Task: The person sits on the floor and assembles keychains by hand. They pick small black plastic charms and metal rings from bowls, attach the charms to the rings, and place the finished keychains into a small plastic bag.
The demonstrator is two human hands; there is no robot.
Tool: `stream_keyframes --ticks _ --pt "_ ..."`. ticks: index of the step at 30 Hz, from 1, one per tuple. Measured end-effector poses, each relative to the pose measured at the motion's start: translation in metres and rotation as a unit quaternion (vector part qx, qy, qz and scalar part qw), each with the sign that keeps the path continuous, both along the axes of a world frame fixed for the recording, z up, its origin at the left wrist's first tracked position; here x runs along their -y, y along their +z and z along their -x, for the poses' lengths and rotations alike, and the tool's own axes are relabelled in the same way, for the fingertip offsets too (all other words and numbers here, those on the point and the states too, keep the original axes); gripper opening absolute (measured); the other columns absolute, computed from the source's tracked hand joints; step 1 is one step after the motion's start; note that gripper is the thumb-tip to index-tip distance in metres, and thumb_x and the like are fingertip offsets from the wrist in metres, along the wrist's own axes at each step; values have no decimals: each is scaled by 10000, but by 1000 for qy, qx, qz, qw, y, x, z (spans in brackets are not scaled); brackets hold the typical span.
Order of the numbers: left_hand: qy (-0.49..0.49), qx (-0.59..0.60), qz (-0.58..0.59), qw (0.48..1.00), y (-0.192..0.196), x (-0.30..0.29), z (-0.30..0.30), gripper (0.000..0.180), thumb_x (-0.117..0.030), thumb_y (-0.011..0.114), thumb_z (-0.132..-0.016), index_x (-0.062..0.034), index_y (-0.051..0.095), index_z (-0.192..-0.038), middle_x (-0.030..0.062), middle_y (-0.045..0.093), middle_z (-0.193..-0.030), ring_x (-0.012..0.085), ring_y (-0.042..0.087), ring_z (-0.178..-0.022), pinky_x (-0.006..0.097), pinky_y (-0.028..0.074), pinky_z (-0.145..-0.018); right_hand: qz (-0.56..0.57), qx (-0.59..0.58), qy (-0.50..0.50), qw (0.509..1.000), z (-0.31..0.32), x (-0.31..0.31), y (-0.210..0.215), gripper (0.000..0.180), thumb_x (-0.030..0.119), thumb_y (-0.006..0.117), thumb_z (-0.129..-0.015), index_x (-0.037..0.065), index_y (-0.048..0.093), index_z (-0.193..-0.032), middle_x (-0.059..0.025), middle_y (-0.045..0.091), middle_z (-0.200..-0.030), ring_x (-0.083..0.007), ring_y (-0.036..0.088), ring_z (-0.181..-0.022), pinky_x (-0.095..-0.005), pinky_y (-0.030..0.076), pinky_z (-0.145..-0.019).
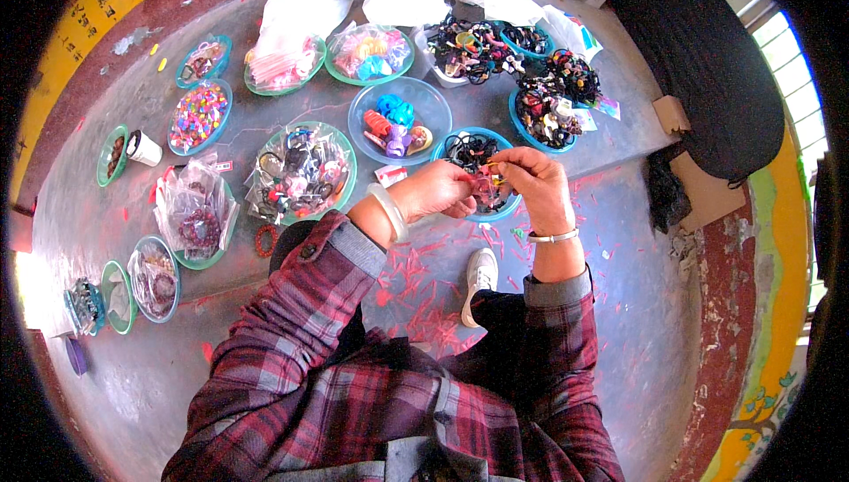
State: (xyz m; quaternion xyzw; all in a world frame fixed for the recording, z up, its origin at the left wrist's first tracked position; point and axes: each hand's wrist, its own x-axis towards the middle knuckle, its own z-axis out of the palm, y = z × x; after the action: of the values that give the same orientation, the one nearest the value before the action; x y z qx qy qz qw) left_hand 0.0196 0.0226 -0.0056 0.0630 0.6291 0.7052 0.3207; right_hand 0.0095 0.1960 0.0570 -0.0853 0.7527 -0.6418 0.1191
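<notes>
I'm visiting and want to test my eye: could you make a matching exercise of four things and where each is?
1. Wide pale bangle
2. Small pinkish item
3. Pale shoe
4. White cup

A. On a foot
B. Beside a green bowl
C. Around the left wrist
D. Between left hand and right hand

Pairs: 1-C, 2-D, 3-A, 4-B
</notes>
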Motion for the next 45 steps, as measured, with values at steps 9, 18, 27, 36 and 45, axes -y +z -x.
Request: stream_keyframes --ticks 9,18,27,36,45 --pt "-25 6 10 1000 0 -1 -1 224 -189 456 -884 -43 589 -988 57 615 -874 134 609 -733 261 513 -665 -70 -94 21 993 4 -2 -10 136 72 603 -780 2 628 -893 -21 610 -747 -63 545 -688 -199 438 -591" --pt "-24 41 -37 998 12 2 -2 245 -217 482 -879 -33 573 -1013 80 623 -906 150 616 -758 274 520 -686 -250 -273 89 925 -9 9 5 232 39 636 -638 28 605 -868 -112 591 -836 -269 593 -765 -315 472 -666" --pt "-27 55 -13 998 -2 1 1 298 -294 490 -879 -32 576 -992 96 619 -879 173 618 -751 269 518 -670 -171 -234 48 956 -7 9 0 172 14 618 -672 39 608 -842 -107 601 -811 -262 596 -749 -313 473 -653" --pt "-20 43 -18 999 14 2 -6 401 -427 512 -839 -54 572 -974 121 622 -843 191 626 -741 294 516 -651 -241 -302 39 921 -8 14 3 147 25 581 -696 54 609 -837 -102 601 -826 -286 591 -755 -339 476 -641" --pt "7 108 -80 991 16 8 -2 263 -296 482 -868 -53 581 -855 76 621 -812 160 619 -693 285 522 -653 -267 -370 68 887 -8 12 0 161 20 541 -709 73 590 -853 -113 591 -800 -315 578 -737 -376 463 -641"
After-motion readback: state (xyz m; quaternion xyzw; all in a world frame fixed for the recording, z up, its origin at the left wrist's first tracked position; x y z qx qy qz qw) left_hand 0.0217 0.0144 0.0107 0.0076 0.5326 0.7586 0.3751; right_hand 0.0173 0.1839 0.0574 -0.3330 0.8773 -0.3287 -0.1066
